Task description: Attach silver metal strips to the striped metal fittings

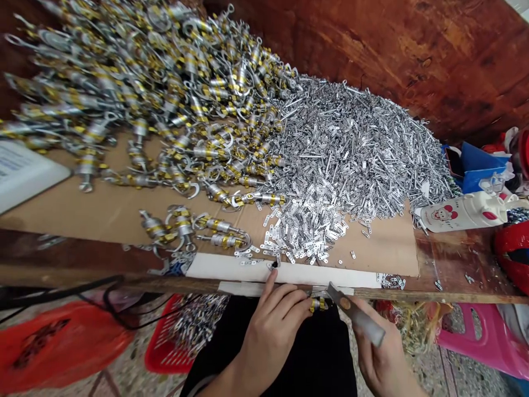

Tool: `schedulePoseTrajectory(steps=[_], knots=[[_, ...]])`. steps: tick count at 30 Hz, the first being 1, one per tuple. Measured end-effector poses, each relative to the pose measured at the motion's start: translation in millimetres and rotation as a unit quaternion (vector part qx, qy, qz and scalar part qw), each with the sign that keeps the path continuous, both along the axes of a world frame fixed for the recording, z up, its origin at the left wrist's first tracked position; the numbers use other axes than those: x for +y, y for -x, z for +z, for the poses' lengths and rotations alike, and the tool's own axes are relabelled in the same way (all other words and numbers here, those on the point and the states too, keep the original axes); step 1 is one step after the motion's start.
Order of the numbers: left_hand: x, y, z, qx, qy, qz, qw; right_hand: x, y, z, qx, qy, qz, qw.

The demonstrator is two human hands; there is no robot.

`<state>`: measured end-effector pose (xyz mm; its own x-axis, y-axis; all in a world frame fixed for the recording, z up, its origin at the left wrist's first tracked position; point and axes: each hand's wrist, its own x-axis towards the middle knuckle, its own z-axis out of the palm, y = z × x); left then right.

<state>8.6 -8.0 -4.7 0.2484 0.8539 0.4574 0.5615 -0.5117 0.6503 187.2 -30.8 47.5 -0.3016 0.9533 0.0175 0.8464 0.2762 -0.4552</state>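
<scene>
From the head view, holding a small yellow-banded fitting [318, 304] with the left hand [275, 325], just off the edge of the bench [438, 253] and above black-clad legs [318, 358]. Pinching it by its left end, with thumb largely hidden, and with forefinger stretched out apart from the other fingers toward a small black thing [274, 264] on a white strip [330, 274]. Cannot tell whether touching that black thing or only near it.

Gripping a flat metal tool [359, 317] in the right hand [382, 347], with fingers closed around it and partly hidden behind it. Slanting up and leftward to a tip just beside the fitting; cannot tell whether in contact, nor of what kind.

Beyond the strip, spread over brown card [380, 237]: at left, a great heap of fittings [157, 71], with a few more lying near the front; touching that on the right, a heap of silvery parts [351, 149], trailing toward the hands in small holed plates [306, 231].

Farther right, lying on its side, a white bottle [458, 212], with a blue box [481, 165] behind. At far left, a white container [28, 171]. Below bench level, a red bag [61, 342] and red basket [155, 336] to the left, a pink stool [479, 336] to the right.
</scene>
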Motion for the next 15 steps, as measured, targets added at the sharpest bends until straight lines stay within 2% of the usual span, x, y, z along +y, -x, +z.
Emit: schedulePoseTrajectory(steps=[2,4,7,9,10,12,15], knots=[[0,0,-0.4,-0.001,0.000,0.003,1.000,2,-1,-1.7,-0.032,0.039,-0.009,0.999],[0,0,-0.7,-0.003,0.005,0.002,1.000,10,-10,-6.7,-0.075,0.070,-0.049,0.994],[1,1,-0.8,-0.004,0.009,-0.006,1.000,37,-41,-19.4,-0.138,-0.016,-0.185,0.973],[2,3,-0.3,0.003,0.016,-0.017,1.000,61,-67,-29.3,-0.214,-0.099,-0.279,0.931],[3,4,0.2,0.008,0.021,-0.024,0.999,72,-79,-33.9,-0.252,-0.125,-0.304,0.910],[5,5,1.6,0.015,0.027,-0.037,0.999,91,-96,-40.5,-0.300,-0.150,-0.318,0.887],[7,6,3.8,0.014,0.022,-0.045,0.999,103,-104,-40.2,-0.274,-0.170,-0.314,0.893]])
